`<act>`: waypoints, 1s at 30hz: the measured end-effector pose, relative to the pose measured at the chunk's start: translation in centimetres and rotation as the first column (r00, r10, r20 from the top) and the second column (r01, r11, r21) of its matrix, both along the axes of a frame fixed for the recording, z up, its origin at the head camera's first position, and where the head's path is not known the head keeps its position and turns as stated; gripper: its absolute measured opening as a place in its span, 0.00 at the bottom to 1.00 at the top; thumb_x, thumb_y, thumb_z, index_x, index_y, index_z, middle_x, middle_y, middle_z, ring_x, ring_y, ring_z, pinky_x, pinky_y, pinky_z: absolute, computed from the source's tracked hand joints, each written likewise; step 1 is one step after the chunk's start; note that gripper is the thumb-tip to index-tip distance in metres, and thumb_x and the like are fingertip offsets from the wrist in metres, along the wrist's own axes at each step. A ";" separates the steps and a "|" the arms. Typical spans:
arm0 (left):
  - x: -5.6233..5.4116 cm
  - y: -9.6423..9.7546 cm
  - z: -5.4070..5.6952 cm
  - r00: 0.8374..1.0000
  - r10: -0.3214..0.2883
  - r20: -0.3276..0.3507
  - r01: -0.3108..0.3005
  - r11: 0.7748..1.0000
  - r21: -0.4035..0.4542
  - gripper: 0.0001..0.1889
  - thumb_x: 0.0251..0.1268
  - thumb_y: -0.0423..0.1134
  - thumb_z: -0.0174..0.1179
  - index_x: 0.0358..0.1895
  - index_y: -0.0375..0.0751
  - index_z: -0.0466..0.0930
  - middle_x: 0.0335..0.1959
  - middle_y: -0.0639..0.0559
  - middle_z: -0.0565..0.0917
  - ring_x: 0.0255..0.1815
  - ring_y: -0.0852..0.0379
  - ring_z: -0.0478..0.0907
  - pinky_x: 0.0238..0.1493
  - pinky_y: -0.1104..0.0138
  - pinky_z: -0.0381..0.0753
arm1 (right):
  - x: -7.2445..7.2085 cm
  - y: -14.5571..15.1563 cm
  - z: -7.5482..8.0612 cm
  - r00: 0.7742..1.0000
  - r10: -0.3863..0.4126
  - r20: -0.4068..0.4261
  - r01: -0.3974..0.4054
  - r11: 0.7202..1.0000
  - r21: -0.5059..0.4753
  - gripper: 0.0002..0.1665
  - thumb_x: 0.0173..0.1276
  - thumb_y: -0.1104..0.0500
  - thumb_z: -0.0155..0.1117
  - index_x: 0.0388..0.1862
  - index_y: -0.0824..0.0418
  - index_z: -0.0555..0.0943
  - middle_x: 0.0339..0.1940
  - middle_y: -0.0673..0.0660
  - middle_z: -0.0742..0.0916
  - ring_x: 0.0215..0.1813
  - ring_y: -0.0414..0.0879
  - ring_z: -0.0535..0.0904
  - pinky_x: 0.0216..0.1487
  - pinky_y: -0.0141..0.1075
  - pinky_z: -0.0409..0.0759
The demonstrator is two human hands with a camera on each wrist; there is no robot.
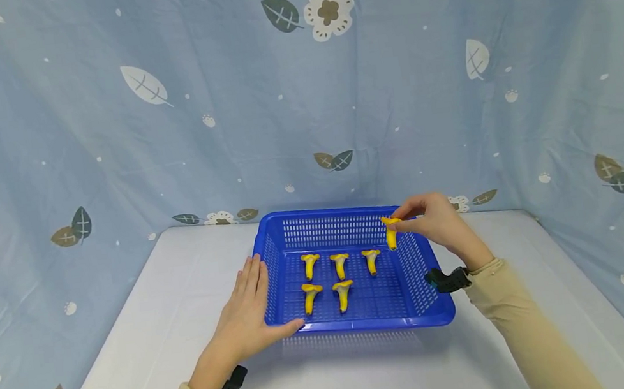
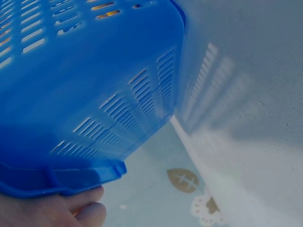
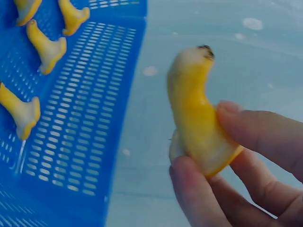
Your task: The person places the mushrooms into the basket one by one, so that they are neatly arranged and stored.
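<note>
A yellow chanterelle mushroom (image 3: 191,111) with a dark stem tip is pinched near its cap between my right hand's thumb and fingers. That right hand (image 1: 433,222) is above the basket's back right corner, and the mushroom's stem points down in the head view. The blue plastic basket (image 1: 361,325) has slotted walls. On its floor lie several more chanterelles, three in a back row, including one chanterelle (image 1: 372,261) at the right, and two in a front row. My left hand (image 1: 245,321) rests at the basket's front left corner, fingers extended along the left rim, thumb on the front rim.
The basket stands on a white-covered table (image 1: 183,280). Behind and beside the table hangs a light blue curtain (image 1: 281,127) with leaves and flowers. Dark straps (image 1: 447,280) circle both wrists below beige sleeves (image 1: 523,324).
</note>
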State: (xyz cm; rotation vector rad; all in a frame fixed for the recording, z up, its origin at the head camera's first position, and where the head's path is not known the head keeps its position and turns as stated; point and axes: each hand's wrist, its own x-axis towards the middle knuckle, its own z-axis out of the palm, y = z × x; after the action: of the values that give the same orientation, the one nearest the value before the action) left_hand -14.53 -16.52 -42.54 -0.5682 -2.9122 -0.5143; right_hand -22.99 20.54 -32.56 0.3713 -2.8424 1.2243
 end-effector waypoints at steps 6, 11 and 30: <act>0.0 0.0 -0.1 1.000 0.004 -0.003 -0.004 1.000 -0.005 0.69 0.49 0.82 0.53 0.78 0.27 0.42 0.80 0.34 0.39 0.80 0.39 0.35 0.77 0.47 0.48 | -1.0 -1.6 -1.3 0.993 0.077 0.089 -0.083 0.995 0.059 0.07 0.60 0.60 0.75 0.32 0.63 0.85 0.33 0.55 0.87 0.36 0.49 0.82 0.41 0.42 0.84; -0.1 0.0 -0.1 1.000 0.003 -0.006 -0.003 1.000 -0.011 0.69 0.49 0.82 0.53 0.78 0.26 0.42 0.80 0.34 0.39 0.80 0.39 0.35 0.77 0.48 0.47 | -1.4 -2.6 -2.4 0.975 0.157 0.155 -0.174 0.979 0.103 0.07 0.58 0.62 0.75 0.27 0.62 0.83 0.29 0.54 0.86 0.31 0.46 0.79 0.35 0.38 0.79; 0.0 0.0 0.0 1.000 0.009 -0.002 -0.009 1.000 -0.009 0.69 0.49 0.82 0.52 0.78 0.27 0.42 0.80 0.35 0.39 0.80 0.39 0.35 0.77 0.48 0.46 | -1.7 -3.8 -6.8 0.917 0.177 0.358 -0.253 0.951 0.178 0.15 0.50 0.67 0.79 0.20 0.60 0.78 0.24 0.52 0.81 0.27 0.45 0.73 0.29 0.34 0.73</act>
State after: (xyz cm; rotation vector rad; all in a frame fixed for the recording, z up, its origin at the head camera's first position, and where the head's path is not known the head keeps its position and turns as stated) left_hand -14.53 -16.51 -42.54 -0.5564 -2.9158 -0.4995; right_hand -24.66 16.77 -39.33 0.5457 -3.3278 1.0957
